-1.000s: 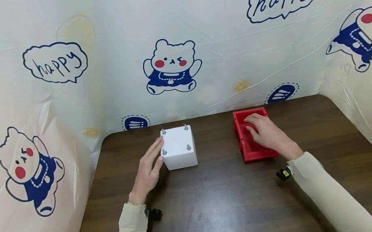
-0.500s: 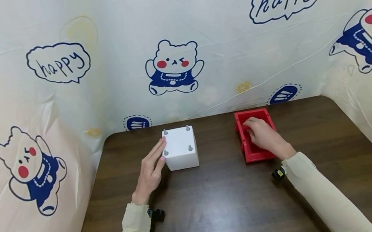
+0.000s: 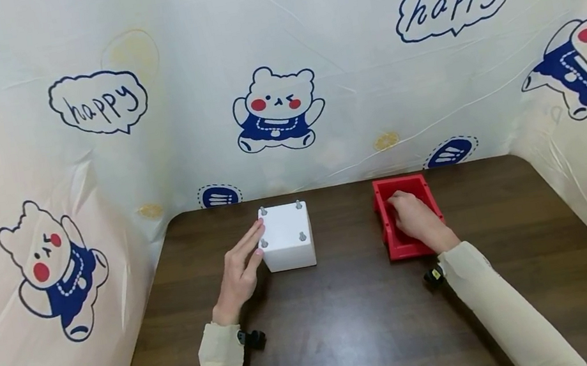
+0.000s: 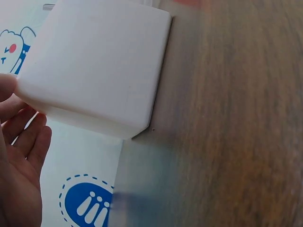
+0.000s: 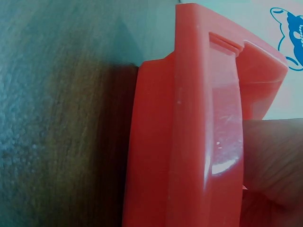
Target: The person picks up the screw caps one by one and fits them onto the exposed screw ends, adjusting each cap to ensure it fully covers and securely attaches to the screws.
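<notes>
A white box (image 3: 285, 228) with a bolt standing up at each top corner sits on the table. My left hand (image 3: 235, 281) rests against its left side with fingers fairly straight. In the left wrist view, the thumb tip meets the edge of the white box (image 4: 94, 61), while the other fingers (image 4: 33, 142) lie behind it. My right hand (image 3: 418, 218) reaches down into a red plastic bin (image 3: 406, 251), its fingers bent. The fingertips, and anything between them, are hidden. In the right wrist view the wall of the red bin (image 5: 189, 132) covers most of the hand.
The dark wooden table (image 3: 348, 336) has a patterned curtain (image 3: 342, 58) rising behind it and at both sides. The box and bin stand near the far edge, with a stretch of tabletop between them. Small cameras are strapped to both wrists.
My right hand has sunk deeper into the red bin and shifted slightly left, its fingers curling more. The left hand stays against the white box. The whole head view has shifted slightly.
</notes>
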{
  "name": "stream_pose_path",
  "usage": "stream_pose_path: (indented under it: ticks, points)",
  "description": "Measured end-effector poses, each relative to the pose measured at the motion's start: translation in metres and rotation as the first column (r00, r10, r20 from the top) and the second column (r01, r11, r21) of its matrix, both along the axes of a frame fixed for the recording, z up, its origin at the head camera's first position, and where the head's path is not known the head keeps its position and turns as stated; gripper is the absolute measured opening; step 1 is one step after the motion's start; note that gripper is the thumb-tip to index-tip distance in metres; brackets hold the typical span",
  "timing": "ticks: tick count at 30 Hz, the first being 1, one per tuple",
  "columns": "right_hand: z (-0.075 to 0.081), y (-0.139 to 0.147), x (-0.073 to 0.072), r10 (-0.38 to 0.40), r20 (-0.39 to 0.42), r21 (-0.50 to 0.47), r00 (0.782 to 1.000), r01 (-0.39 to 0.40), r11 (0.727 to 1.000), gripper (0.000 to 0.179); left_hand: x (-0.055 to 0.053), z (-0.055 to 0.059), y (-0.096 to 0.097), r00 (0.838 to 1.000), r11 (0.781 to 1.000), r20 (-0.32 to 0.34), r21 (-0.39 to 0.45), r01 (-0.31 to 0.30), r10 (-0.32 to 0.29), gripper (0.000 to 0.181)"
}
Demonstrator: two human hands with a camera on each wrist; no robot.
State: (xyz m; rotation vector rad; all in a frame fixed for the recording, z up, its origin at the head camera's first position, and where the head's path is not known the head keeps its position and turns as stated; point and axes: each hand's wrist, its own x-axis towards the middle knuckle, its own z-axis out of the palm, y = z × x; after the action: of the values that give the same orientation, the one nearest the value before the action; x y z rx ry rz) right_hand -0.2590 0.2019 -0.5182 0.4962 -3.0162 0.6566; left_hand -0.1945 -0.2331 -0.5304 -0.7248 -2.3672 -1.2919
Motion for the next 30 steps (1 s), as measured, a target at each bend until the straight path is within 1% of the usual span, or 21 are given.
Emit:
stream_pose_path:
  ticks: [3, 5, 11, 18, 23, 26, 30]
  points:
    - [-0.0033, 0.0007, -0.0018, 0.008, 0.001, 0.017, 1.0, -0.008, 1.0, 0.036, 0.0007, 0.0003, 0.0004, 1.0, 1.0, 0.014, 0.006, -0.008, 0.008, 0.045]
    - [-0.0044, 0.0008, -0.0026, 0.006, 0.017, 0.023, 1.0, -0.007, 1.0, 0.038, 0.0015, 0.0005, 0.001, 1.0, 1.0, 0.015, 0.01, -0.013, 0.013, 0.045]
    - [-0.0047, -0.0017, -0.0031, 0.0, 0.054, 0.03, 0.999, -0.001, 1.0, 0.042, 0.0018, 0.0002, 0.002, 1.0, 0.999, -0.014, 0.028, -0.016, 0.016, 0.044]
    - [-0.0063, -0.0031, -0.0037, 0.005, 0.039, 0.025, 0.999, -0.005, 1.0, 0.035, 0.0018, 0.0009, 0.0029, 1.0, 0.999, -0.012, 0.035, -0.019, 0.019, 0.044]
    - [-0.0067, -0.0038, -0.003, -0.005, 0.031, 0.029, 1.0, 0.004, 1.0, 0.029, 0.0011, -0.0002, 0.0037, 0.999, 0.999, -0.032, 0.035, -0.012, 0.013, 0.043]
    - [-0.0061, -0.0044, -0.0019, -0.024, 0.032, 0.021, 0.999, 0.023, 1.0, 0.029, 0.0004, -0.0001, 0.0036, 0.999, 0.999, -0.038, 0.039, -0.004, 0.006, 0.043]
    - [-0.0036, -0.0057, -0.0002, -0.032, 0.016, 0.005, 0.999, 0.032, 0.999, 0.031, 0.0006, 0.001, 0.0029, 1.0, 0.999, -0.025, 0.037, -0.006, 0.007, 0.044]
